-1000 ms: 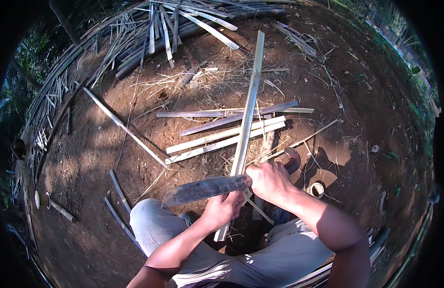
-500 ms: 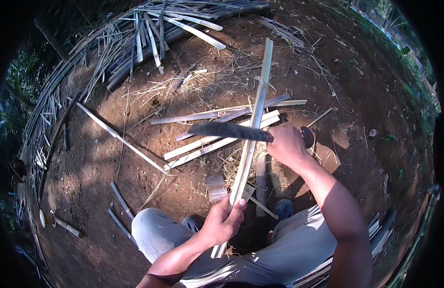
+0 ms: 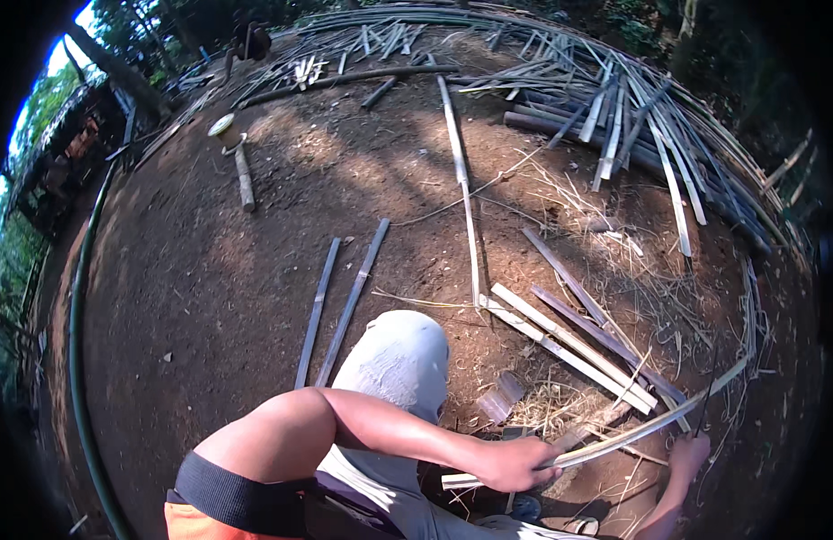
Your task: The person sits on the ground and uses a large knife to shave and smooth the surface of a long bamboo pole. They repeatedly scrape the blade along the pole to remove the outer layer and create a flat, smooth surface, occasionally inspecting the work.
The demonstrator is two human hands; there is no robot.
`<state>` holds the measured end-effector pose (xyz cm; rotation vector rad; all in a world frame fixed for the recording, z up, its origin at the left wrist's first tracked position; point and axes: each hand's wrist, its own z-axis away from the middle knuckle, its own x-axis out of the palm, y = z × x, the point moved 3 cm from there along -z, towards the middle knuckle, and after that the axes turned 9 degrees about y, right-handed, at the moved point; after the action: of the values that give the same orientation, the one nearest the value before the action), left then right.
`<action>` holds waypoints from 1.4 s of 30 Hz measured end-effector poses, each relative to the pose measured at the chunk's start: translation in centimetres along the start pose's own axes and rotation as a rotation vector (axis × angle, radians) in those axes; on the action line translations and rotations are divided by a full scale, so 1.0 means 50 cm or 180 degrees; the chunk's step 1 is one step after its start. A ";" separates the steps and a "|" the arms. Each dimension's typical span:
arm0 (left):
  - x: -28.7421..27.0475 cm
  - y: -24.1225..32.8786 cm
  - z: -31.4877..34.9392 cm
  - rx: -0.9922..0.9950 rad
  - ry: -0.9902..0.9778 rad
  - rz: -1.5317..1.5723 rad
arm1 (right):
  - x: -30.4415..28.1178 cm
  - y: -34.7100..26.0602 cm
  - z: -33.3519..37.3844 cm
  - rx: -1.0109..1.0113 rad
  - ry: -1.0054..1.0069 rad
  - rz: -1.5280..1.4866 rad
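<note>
My left hand [image 3: 517, 463] is closed around the near part of a long pale split-bamboo strip [image 3: 650, 434]. The strip slants up and away to the right across my lap. At the lower right, my right hand [image 3: 686, 454] grips a machete. Its dark blade [image 3: 707, 396] shows almost edge-on beside the strip's far part, and the handle is hidden in my fist. Whether the blade touches the strip I cannot tell. Beneath, two pale bamboo strips [image 3: 569, 346] and darker strips [image 3: 605, 335] lie on the ground among shavings [image 3: 551, 405].
Two dark strips [image 3: 349, 306] lie left of my knee. A thin pale pole [image 3: 461, 180] runs away ahead. Far right is a big pile of split bamboo [image 3: 632, 135]. A yellowish container [image 3: 226, 130] stands by a short stick [image 3: 245, 180]. A green pole [image 3: 79, 360] edges the left.
My view has swung to the left, so hands and bamboo now appear at the lower right. The machete, earlier broadside across the strip, now shows edge-on. Both hands keep their hold.
</note>
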<state>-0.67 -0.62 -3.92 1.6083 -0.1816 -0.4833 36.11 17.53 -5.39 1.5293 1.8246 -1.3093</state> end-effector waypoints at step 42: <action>-0.230 -0.200 0.489 -0.2075 0.5203 -0.1245 | 0.152 -0.468 0.003 0.2173 -0.1300 -0.4334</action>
<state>-22.74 -17.27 -12.08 0.9584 1.3808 0.5430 12.19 22.54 -2.45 -0.1291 2.2095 -2.7376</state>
